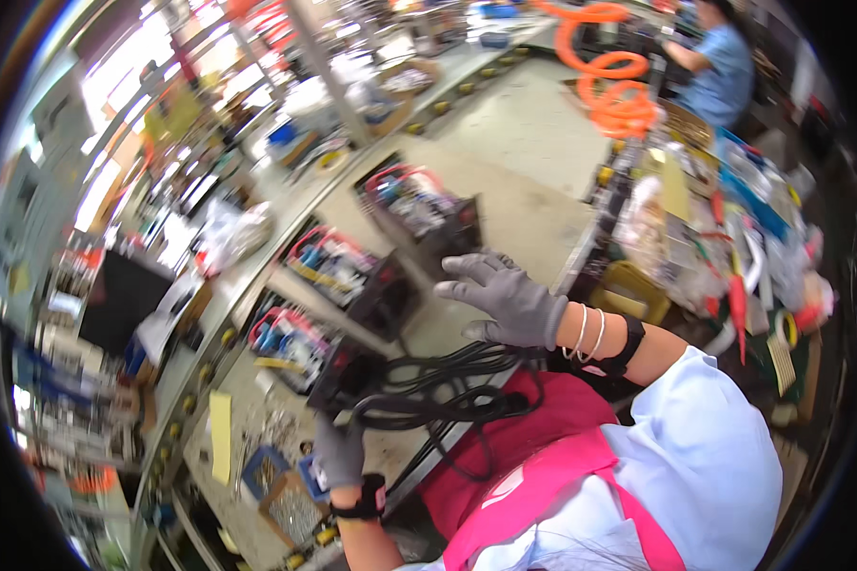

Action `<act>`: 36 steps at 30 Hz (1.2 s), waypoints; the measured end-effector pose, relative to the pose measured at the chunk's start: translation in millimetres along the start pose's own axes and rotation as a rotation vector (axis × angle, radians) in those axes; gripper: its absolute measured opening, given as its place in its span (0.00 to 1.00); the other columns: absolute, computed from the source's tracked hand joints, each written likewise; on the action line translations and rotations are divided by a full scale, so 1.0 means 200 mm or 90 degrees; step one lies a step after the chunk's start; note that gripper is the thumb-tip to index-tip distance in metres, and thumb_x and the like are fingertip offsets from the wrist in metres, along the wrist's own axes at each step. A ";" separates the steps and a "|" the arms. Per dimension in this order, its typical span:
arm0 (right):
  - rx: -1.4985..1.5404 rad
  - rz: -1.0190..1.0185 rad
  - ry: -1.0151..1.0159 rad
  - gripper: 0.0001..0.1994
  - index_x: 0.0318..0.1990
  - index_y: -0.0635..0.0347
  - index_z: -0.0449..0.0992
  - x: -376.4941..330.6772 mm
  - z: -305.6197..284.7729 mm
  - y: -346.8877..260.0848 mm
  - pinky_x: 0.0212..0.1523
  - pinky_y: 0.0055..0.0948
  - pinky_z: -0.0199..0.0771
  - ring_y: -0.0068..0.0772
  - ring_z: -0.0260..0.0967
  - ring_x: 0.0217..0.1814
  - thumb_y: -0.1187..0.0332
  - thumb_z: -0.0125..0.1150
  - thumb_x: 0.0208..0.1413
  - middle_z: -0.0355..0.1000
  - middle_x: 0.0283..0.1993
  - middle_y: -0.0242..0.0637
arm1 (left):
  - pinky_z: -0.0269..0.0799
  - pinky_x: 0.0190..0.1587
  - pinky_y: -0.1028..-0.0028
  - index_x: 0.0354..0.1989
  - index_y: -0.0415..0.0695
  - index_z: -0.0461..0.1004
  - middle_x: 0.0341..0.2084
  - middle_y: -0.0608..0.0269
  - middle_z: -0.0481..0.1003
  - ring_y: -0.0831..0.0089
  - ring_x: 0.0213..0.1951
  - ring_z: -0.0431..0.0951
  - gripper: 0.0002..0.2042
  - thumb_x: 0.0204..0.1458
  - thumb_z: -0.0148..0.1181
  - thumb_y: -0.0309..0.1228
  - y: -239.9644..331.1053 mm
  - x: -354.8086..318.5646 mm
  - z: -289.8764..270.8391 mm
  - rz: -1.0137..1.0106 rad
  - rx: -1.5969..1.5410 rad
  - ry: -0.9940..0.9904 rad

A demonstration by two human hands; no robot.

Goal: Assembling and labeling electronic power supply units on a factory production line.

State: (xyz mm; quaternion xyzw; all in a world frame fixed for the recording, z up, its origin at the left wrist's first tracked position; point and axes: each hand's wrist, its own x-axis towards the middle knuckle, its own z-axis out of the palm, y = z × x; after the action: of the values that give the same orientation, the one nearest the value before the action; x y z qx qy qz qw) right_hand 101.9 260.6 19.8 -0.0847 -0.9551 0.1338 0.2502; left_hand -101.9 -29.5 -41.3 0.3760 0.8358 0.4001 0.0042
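My right hand (509, 303), in a grey glove, hovers over the bench with its fingers spread and nothing in them. Below it lies a loosely coiled black cable (428, 385). At the near corner of the closest opened device (295, 343), my left hand (338, 455), gloved in grey too, meets the black casing; its fingertips are hidden and blurred there. Colourful wires and circuit parts show inside that device. A second opened device (338, 265) sits just beyond, and a third (421, 205) farther up the row, all with black end panels.
Small parts trays (290, 504) and a yellow strip (220, 438) lie near my left hand. To the right, a cluttered pile of tools and bags (705, 228) borders the bench. A coiled orange hose (619, 105) hangs at the far end, near a seated person (719, 71).
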 end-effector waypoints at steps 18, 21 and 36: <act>0.455 0.097 0.480 0.09 0.42 0.63 0.78 0.02 -0.33 -0.03 0.40 0.21 0.74 0.23 0.75 0.38 0.78 0.60 0.53 0.77 0.37 0.36 | 0.70 0.50 0.61 0.60 0.39 0.62 0.50 0.47 0.70 0.51 0.51 0.71 0.42 0.40 0.70 0.52 1.13 -0.10 0.59 0.333 -0.198 -0.413; 0.424 0.009 0.453 0.08 0.40 0.63 0.78 0.14 -0.27 -0.07 0.38 0.23 0.75 0.27 0.76 0.35 0.78 0.61 0.51 0.76 0.35 0.37 | 0.70 0.50 0.62 0.56 0.39 0.64 0.48 0.50 0.71 0.55 0.49 0.73 0.40 0.39 0.71 0.52 1.10 -0.08 0.70 0.219 -0.338 -0.454; 0.474 0.026 0.357 0.06 0.34 0.64 0.77 0.14 -0.04 0.02 0.34 0.28 0.77 0.37 0.76 0.33 0.80 0.63 0.47 0.76 0.32 0.40 | 0.70 0.52 0.65 0.53 0.39 0.69 0.47 0.53 0.74 0.57 0.49 0.75 0.37 0.36 0.75 0.48 1.04 -0.10 0.84 0.198 -0.302 -0.475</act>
State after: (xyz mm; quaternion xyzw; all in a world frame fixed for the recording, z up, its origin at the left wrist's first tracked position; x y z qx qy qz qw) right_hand 81.0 273.0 37.8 -0.0408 -0.7356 0.4446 0.5094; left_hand 94.6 151.0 -21.3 0.6037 0.5961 0.4139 0.3301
